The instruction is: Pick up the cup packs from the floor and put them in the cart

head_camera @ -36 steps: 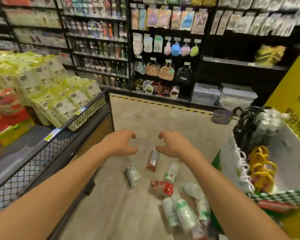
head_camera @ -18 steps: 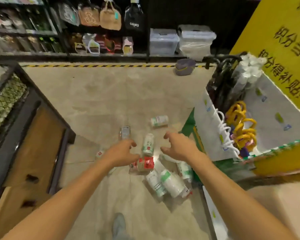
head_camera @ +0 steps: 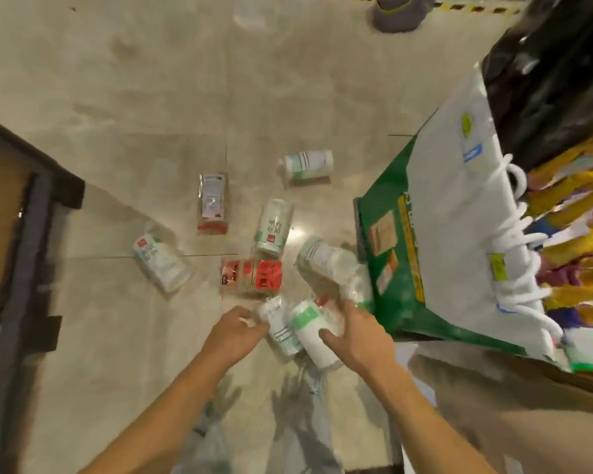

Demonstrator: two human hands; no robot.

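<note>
Several cup packs lie scattered on the beige floor. Two lie side by side nearest me: my left hand [head_camera: 235,333] curls around the end of a slim white-and-green pack [head_camera: 281,331], and my right hand [head_camera: 355,336] grips a fatter white-and-green pack [head_camera: 314,338], thumb on top. Both packs still rest on the floor. Farther out lie a red-labelled pack [head_camera: 250,277], a clear pack with a red base [head_camera: 213,203], and more green-labelled packs [head_camera: 273,227] [head_camera: 158,265] [head_camera: 308,164] [head_camera: 332,265]. A white-and-green walled cart [head_camera: 459,213] stands at the right.
The cart holds yellow items [head_camera: 575,213] and black goods [head_camera: 555,73]. A dark shelf base [head_camera: 31,234] runs down the left side. A grey object [head_camera: 396,12] and striped floor tape [head_camera: 459,6] are at the top. My legs [head_camera: 305,405] are below the hands.
The view has tipped down from the shelves to the floor. Both hands have dropped from hovering open above the packs and closed on the two nearest ones.
</note>
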